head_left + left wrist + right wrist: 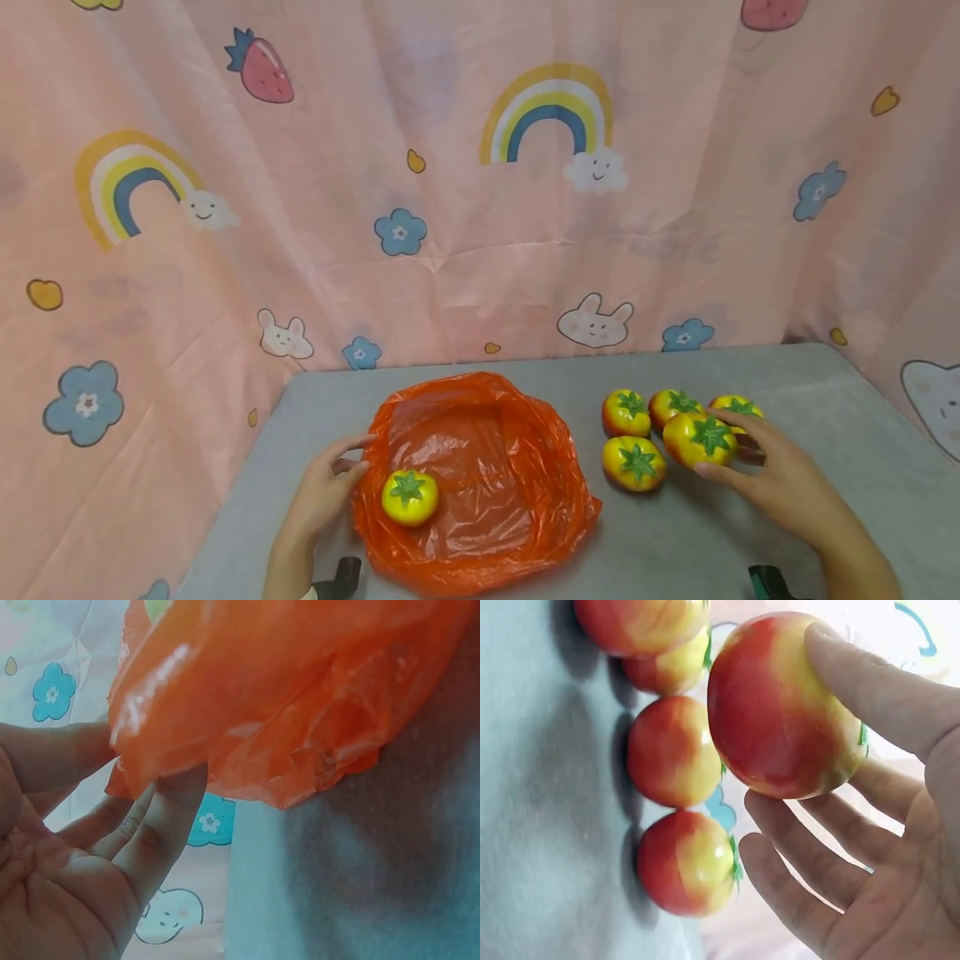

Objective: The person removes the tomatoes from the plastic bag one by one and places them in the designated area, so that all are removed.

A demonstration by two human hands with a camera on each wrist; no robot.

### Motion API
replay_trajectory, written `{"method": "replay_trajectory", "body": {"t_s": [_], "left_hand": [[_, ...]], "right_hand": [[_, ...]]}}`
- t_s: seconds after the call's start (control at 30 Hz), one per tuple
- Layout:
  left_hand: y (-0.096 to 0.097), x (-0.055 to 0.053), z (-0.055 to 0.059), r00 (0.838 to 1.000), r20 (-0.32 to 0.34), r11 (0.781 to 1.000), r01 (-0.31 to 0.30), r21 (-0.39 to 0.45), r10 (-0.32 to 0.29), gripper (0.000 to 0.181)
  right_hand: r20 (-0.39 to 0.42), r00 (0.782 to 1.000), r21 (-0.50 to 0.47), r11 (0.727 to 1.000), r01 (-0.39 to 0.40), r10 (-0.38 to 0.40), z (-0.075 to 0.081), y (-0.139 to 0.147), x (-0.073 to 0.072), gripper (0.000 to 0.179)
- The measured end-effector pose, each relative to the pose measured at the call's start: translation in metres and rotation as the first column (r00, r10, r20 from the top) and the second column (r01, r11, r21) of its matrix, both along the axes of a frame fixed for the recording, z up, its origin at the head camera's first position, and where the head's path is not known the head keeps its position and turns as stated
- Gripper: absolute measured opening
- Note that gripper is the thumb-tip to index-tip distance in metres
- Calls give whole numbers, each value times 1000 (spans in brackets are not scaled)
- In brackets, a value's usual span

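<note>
My right hand (780, 471) holds a red-and-yellow tomato (700, 441) with a green star-shaped top, gripped between thumb and fingers. In the right wrist view the held tomato (780, 709) is lifted off the table, beside the others. Several similar tomatoes (633, 463) sit close together on the table around it. My left hand (322, 487) pinches the left rim of an orange plastic bag (551, 433), thumb on one side and fingers on the other in the left wrist view. The bag lies spread with its mouth up, and one yellow tomato (409, 498) rests inside at the left.
A grey table (675, 550) carries everything. Behind and to the sides hangs a pink curtain (465, 208) printed with rainbows, flowers and rabbits, reaching the table's back edge. Dark straps or mounts (347, 577) show near both wrists.
</note>
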State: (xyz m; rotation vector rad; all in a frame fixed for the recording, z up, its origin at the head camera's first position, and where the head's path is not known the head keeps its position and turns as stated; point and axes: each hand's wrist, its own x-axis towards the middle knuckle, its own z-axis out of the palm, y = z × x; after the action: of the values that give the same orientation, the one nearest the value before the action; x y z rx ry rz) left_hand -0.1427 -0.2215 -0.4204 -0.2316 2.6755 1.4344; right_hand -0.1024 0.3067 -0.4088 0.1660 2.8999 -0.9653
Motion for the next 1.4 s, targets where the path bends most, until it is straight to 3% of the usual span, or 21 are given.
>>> {"method": "replay_trajectory", "body": {"t_s": [0.5,1.1,1.4], "left_hand": [[-1,0,-3,1000,-22,1000,-2,-20,1,38],[-1,-1,-3,1000,-26,999,-16,-29,15,39],[0,-2,-4,1000,-23,999,-22,-40,21,39]], "right_hand": [[-10,995,48,994,-98,98,-13,17,-6,94],[105,991,43,995,-93,88,-31,15,-15,100],[108,990,33,995,-92,88,-32,14,-15,99]]}}
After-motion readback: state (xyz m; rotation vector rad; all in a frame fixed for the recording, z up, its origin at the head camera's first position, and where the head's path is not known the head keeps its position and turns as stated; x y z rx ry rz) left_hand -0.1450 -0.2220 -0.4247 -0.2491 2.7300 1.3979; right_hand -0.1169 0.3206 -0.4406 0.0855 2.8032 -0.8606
